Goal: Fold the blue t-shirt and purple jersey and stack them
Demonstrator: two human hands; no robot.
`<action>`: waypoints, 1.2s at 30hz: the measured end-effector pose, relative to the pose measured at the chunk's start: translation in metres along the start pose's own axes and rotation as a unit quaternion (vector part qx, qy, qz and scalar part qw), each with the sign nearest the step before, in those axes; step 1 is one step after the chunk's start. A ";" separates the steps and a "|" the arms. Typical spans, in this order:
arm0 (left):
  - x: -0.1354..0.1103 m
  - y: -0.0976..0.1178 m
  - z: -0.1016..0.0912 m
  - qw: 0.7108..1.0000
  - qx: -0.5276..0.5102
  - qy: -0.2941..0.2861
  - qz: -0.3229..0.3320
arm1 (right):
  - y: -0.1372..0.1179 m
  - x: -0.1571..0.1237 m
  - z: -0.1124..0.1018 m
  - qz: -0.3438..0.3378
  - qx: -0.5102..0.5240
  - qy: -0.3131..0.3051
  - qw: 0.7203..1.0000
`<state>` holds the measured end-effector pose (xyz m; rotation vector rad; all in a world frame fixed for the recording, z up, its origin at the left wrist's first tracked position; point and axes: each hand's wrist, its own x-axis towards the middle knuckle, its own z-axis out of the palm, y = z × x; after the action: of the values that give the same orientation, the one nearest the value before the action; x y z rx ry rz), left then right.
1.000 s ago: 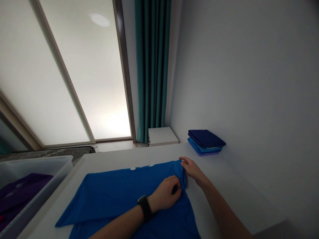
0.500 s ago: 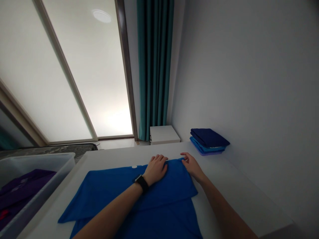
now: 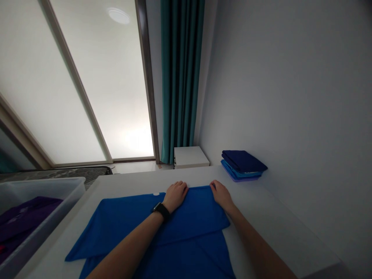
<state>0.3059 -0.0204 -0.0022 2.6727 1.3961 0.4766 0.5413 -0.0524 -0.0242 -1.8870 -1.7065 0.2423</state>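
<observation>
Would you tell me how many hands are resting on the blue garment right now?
2: the left hand on the far edge of the blue garment, the right hand at its far right corner.

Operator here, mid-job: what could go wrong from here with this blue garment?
The left hand and right hand are only at the far edge of the blue garment, so its loose lower layers might shift. The wristwatch on the left wrist lies over the fabric and could snag it. The garment's left corner nears the edge of the table by the plastic bin, so it might slip over.
</observation>
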 end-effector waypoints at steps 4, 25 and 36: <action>0.001 -0.001 0.000 1.000 0.000 -0.002 -0.008 | -0.001 -0.003 0.001 -0.006 -0.047 0.000 0.999; -0.102 -0.032 -0.046 0.994 -0.004 -0.055 0.098 | -0.092 -0.072 0.025 -0.205 -0.067 -0.156 0.964; -0.166 -0.106 -0.059 0.997 0.045 -0.051 -0.028 | -0.087 -0.076 0.035 -0.192 -0.089 -0.179 0.961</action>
<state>0.1156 -0.0975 -0.0082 2.6755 1.4940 0.2755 0.4370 -0.1137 -0.0251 -1.6560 -2.3704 0.2956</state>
